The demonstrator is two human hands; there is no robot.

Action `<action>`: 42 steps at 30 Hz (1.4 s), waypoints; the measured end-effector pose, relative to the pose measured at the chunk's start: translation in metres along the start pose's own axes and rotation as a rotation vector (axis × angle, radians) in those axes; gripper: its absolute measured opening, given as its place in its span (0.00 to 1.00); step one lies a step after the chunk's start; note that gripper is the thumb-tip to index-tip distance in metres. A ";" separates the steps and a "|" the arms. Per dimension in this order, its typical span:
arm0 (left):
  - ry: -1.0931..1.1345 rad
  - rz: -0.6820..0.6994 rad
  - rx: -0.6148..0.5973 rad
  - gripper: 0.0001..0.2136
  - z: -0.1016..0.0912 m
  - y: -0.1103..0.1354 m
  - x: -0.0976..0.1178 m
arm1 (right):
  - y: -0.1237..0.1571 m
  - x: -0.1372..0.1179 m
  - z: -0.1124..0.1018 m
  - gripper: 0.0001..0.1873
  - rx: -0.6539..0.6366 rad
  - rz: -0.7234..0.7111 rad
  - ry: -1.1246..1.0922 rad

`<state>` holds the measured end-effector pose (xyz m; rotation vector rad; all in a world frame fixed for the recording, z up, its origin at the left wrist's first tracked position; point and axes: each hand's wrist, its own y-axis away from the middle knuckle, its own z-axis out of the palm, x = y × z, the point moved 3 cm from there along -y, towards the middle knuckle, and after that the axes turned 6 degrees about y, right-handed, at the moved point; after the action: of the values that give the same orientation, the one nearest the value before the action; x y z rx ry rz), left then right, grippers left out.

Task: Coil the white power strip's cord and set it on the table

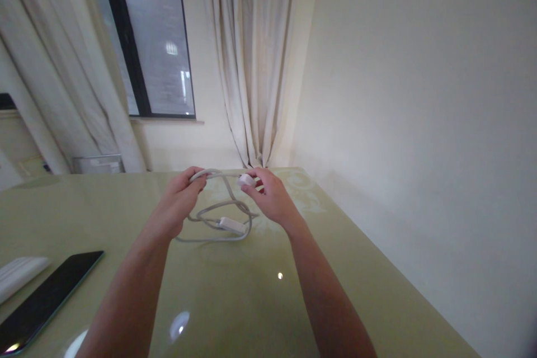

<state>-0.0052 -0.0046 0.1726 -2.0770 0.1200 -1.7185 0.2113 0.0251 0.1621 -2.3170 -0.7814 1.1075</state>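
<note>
Two hands are working at the middle of the frame, as I see from where I stand. The fingers of the left hand (182, 196) are closed on a pale cable (213, 241); those of the right hand (271, 194) pinch its white plug (246, 180). Below them, the other loops cross one another around a white block (232, 226), which seems to rest on the table (251, 307). These crossings could tighten to a knot, I think, if the plug is pulled through without looking. The surface is glossy, so the block might slide when the cable draws on it. Nothing stands between the hands. Further out, at the lower left, lie a black flat device (52, 293) and a white object (20, 275); a wide swing of the left forearm could push them. At the right rises the bare wall (419, 123).
</note>
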 end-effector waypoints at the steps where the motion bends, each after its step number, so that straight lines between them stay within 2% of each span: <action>1: -0.005 0.005 0.000 0.11 0.000 -0.001 -0.001 | 0.000 -0.001 -0.001 0.10 0.008 0.000 -0.007; 6: -0.275 0.082 0.030 0.10 0.003 -0.004 -0.008 | 0.003 -0.020 -0.015 0.09 0.153 -0.083 0.060; 9: -0.370 0.158 -0.048 0.12 0.013 0.000 -0.006 | 0.007 -0.034 -0.015 0.08 0.091 -0.117 0.197; 12: -0.456 0.202 -0.081 0.12 0.021 0.008 0.002 | 0.010 -0.040 -0.010 0.09 0.054 -0.076 0.297; 15: -0.595 0.171 -0.075 0.11 0.024 0.017 0.013 | 0.011 -0.044 -0.004 0.08 0.049 -0.029 0.332; 20: -0.801 0.099 -0.053 0.08 0.025 0.024 0.015 | 0.015 -0.056 0.008 0.07 -0.038 -0.070 0.396; 23: -0.706 0.152 -0.090 0.09 0.023 0.021 0.011 | 0.014 -0.055 0.014 0.12 -0.036 -0.015 0.331; 26: -0.520 0.194 -0.151 0.12 0.021 0.018 0.011 | 0.011 -0.045 0.016 0.28 0.027 0.052 0.195; 28: -0.396 0.215 -0.220 0.12 0.021 0.018 0.015 | 0.009 -0.037 0.017 0.33 0.014 0.039 0.149; 30: -0.275 0.195 -0.290 0.14 0.022 0.020 0.019 | 0.008 -0.031 0.016 0.28 -0.024 0.000 0.144; 33: -0.080 0.055 -0.298 0.19 0.023 0.022 0.017 | 0.006 -0.024 0.011 0.21 -0.051 0.002 0.155; 38: 0.239 -0.141 -0.314 0.16 0.025 0.018 0.002 | 0.005 -0.017 0.007 0.23 -0.034 0.100 0.202; 42: 0.316 -0.190 -0.286 0.20 0.025 0.014 -0.002 | 0.004 -0.013 0.006 0.27 -0.057 0.087 0.158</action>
<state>0.0210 -0.0095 0.1617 -2.0453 0.2885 -2.2542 0.2009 0.0145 0.1639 -2.4721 -0.6666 0.9350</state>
